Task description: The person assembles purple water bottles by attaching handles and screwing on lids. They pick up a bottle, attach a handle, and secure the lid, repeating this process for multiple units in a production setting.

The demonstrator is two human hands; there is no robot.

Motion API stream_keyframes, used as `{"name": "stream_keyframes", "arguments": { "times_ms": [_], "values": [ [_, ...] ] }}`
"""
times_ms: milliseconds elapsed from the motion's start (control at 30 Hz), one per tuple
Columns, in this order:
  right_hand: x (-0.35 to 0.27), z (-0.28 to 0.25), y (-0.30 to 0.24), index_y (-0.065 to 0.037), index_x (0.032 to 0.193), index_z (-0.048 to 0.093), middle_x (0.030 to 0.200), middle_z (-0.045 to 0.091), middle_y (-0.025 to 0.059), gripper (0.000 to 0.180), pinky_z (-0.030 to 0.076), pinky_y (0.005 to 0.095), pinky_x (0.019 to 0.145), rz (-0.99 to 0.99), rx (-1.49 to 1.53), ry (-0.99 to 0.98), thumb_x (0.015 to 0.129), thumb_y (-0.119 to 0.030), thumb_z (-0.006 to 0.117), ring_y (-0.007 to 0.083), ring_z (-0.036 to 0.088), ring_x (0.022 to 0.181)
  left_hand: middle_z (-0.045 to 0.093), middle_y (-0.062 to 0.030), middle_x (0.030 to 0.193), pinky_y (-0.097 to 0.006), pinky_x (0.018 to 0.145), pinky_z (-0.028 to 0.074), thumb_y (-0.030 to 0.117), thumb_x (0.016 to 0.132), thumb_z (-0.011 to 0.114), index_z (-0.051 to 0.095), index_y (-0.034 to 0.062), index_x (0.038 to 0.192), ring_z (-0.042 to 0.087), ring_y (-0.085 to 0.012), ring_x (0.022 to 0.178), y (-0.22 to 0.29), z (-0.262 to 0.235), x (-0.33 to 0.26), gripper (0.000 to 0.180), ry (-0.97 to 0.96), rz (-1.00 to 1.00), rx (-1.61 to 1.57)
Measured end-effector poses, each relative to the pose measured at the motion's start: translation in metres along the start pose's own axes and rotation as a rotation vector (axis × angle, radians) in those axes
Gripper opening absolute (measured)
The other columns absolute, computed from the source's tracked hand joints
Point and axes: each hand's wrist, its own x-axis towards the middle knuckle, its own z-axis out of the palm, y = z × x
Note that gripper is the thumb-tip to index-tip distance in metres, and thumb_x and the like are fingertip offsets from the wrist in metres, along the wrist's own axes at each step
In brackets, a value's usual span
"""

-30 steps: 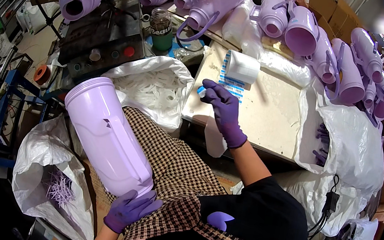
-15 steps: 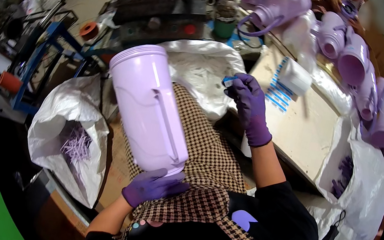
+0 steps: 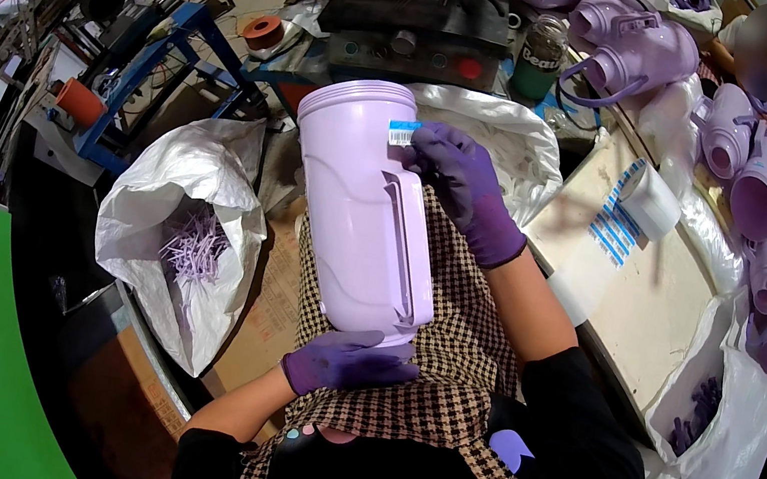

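A lilac plastic thermos body (image 3: 349, 203) with a threaded rim and a side handle leans across my lap on the checked apron. My left hand (image 3: 350, 364), in a purple glove, supports its base from below, with the fingers together along the bottom. Near the rim, above the handle, a small blue-and-white barcode label (image 3: 402, 133) lies against the thermos wall. The gloved fingertips of my right hand (image 3: 460, 176) are closed at the label's right edge. Whether the whole label sticks to the wall, I cannot tell.
To the right, a pale board (image 3: 619, 289) carries a white roll (image 3: 652, 201) and a strip of blue labels (image 3: 612, 227). White sacks (image 3: 147, 200) flank my lap, one with lilac trimmings. More lilac thermos bodies (image 3: 648, 55) stand behind. Another person is partly visible at the upper right.
My right hand has moved left, bringing the label from beside the thermos body onto its upper wall. The view has shifted, and the left hand stays at the base.
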Motion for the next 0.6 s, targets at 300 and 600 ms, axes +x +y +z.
{"name": "stream_keyframes", "arguments": {
  "times_ms": [300,600],
  "values": [
    [0.015,0.003,-0.009,0.001,0.099,0.068,0.083,0.068,0.0033,0.022,0.049,0.0214,0.069,-0.016,-0.229,-0.096,0.094,-0.019,0.071,0.0081,0.061,0.072,0.036,0.0097,0.157,-0.032,0.109,0.046,0.01,0.095,0.051,0.039,0.0243,0.152,0.045,-0.0134,0.136,0.013,0.012,0.001,0.06,-0.013,-0.066,-0.506],
    [0.016,0.009,0.005,0.003,0.098,0.069,0.08,0.069,0.0042,0.017,0.049,0.0211,0.066,-0.123,-0.207,-0.003,0.092,-0.012,0.072,0.0072,0.061,0.069,0.036,0.0018,0.154,-0.032,0.114,0.04,0.013,0.096,0.051,0.025,0.0224,0.156,0.039,-0.0152,0.142,0.01,0.006,0.007,0.066,0.036,-0.038,-0.348]
  ]
}}
